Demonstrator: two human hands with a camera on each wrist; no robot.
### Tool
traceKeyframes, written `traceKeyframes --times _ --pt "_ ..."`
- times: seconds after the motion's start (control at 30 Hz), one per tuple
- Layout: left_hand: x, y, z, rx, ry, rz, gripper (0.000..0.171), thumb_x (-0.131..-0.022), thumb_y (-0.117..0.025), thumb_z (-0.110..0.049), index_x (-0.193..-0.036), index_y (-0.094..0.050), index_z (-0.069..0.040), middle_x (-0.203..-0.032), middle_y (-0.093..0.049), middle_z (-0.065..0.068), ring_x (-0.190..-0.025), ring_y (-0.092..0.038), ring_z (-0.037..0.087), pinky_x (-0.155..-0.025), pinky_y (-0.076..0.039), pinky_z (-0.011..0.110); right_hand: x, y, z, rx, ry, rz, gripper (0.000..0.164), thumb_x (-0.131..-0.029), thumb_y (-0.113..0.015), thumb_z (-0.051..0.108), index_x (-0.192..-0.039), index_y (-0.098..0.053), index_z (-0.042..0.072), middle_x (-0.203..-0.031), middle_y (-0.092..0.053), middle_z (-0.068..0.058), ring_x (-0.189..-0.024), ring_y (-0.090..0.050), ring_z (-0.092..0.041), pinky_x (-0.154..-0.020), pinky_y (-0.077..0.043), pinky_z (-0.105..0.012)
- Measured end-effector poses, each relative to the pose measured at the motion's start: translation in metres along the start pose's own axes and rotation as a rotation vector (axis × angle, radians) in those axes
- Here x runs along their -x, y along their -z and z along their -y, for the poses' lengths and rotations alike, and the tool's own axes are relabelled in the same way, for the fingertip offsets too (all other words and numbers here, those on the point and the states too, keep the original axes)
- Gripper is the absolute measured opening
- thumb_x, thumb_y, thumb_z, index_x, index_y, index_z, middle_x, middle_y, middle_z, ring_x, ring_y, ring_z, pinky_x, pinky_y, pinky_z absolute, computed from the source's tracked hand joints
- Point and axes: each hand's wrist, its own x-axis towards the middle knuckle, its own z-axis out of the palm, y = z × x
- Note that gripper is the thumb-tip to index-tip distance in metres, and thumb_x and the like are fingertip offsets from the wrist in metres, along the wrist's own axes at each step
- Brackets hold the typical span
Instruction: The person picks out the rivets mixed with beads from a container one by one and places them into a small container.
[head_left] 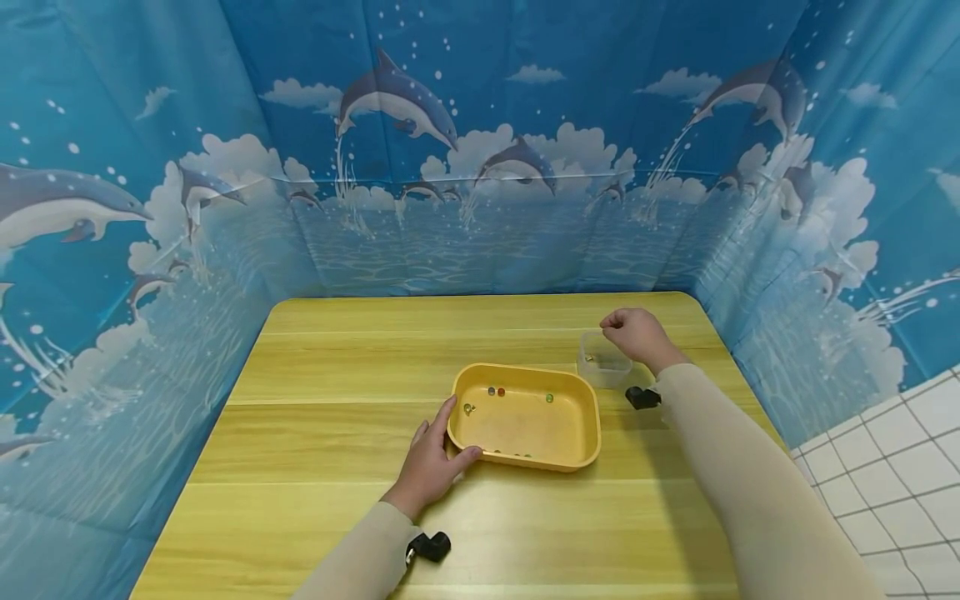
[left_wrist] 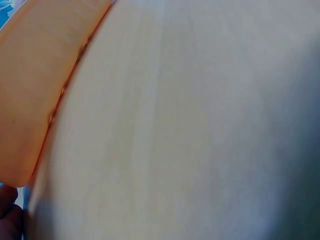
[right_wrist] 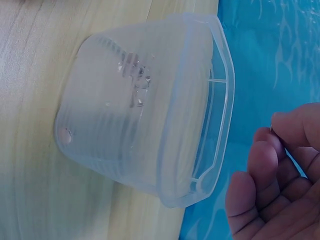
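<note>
A yellow tray (head_left: 525, 460) lies on the table with several small marbles inside, among them a red marble (head_left: 501, 392) and a green marble (head_left: 550, 398). Near its left end is a small gold piece (head_left: 469, 409). My left hand (head_left: 429, 462) rests against the tray's left corner, thumb along the front rim and fingers at the left side. Over the back right of a clear plastic box (right_wrist: 135, 110), my right hand (head_left: 637, 335) brings thumb and forefinger together. A thin sliver shows between those tips in the right wrist view; its kind I cannot tell. Small shiny pieces (right_wrist: 137, 82) lie in the box.
The wooden table (head_left: 337, 350) has rounded back corners. A dolphin-print curtain (head_left: 480, 233) hangs behind it and along both sides. White tiles (head_left: 892, 467) appear at the right. Black wrist cameras sit at both sleeves.
</note>
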Motion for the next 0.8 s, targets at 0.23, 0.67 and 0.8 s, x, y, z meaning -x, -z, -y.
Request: traceKeyframes --times 0.23,0.67,0.8 --pt "0.0 -0.001 0.001 -0.008 -0.001 0.0 0.094 -0.094 -0.077 -0.051 -0.169 -0.022 -0.033 -0.165 -0.047 0.006 -0.153 -0.037 0.047 -0.131 -0.013 0.063 0.001 -0.002 -0.006 -0.053 -0.012 0.005 0.04 -0.11 -0.052 0.023 -0.139 -0.064 -0.002 -0.138 -0.064 -0.026 -0.123 -0.062 -0.043 -0.102 -0.054 -0.058" --pt "0.0 -0.001 0.0 -0.003 -0.013 -0.002 0.094 -0.094 -0.077 -0.049 -0.169 -0.022 -0.032 -0.166 -0.046 0.006 -0.153 -0.04 0.045 -0.132 -0.011 0.061 0.003 -0.006 -0.012 -0.108 -0.036 0.019 0.041 -0.111 -0.053 0.025 -0.142 -0.062 0.0 -0.141 -0.063 -0.025 -0.118 -0.063 -0.039 -0.098 -0.056 -0.054" --pt "0.0 -0.001 -0.001 -0.01 -0.005 -0.002 0.094 -0.094 -0.077 -0.049 -0.169 -0.023 -0.031 -0.166 -0.045 0.006 -0.153 -0.038 0.046 -0.132 -0.013 0.062 0.004 -0.005 -0.012 -0.117 -0.042 0.021 0.041 -0.11 -0.053 0.024 -0.142 -0.062 0.0 -0.142 -0.062 -0.025 -0.12 -0.062 -0.041 -0.1 -0.055 -0.055"
